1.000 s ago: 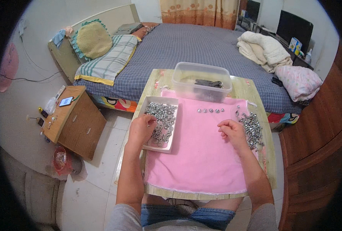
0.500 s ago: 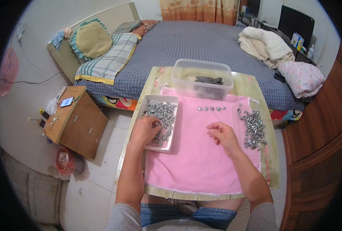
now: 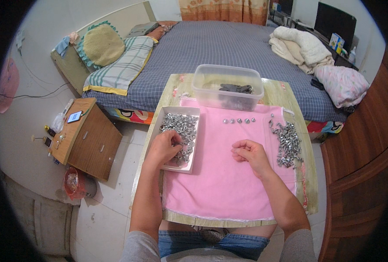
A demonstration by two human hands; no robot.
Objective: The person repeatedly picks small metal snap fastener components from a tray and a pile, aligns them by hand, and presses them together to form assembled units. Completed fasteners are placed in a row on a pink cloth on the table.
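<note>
1. Head view: white tray [image 3: 195, 142] stood at the left side of the pink cloth [image 3: 220, 187] on the surface [image 3: 270, 92]. It held many loose metal nuts [image 3: 181, 123].
2. Left hand [image 3: 162, 147] was in the tray, fingers [image 3: 174, 138] bent down over the nuts and partly closed. Could not tell whether a nut was held.
3. Right hand [image 3: 253, 159] hung over the cloth, between tray and screw heap [image 3: 288, 144], thumb and fingers nearly together. Any piece between them was too small to make out.
4. Done, as judged: five metal pieces [image 3: 239, 121] stood in a spaced row near the clear plastic container [image 3: 227, 102]. They resembled screws with nuts fitted; not confirmed.
5. Left over: tray well stocked, screw heap large at the cloth's right edge. Judged an early stage.
</note>
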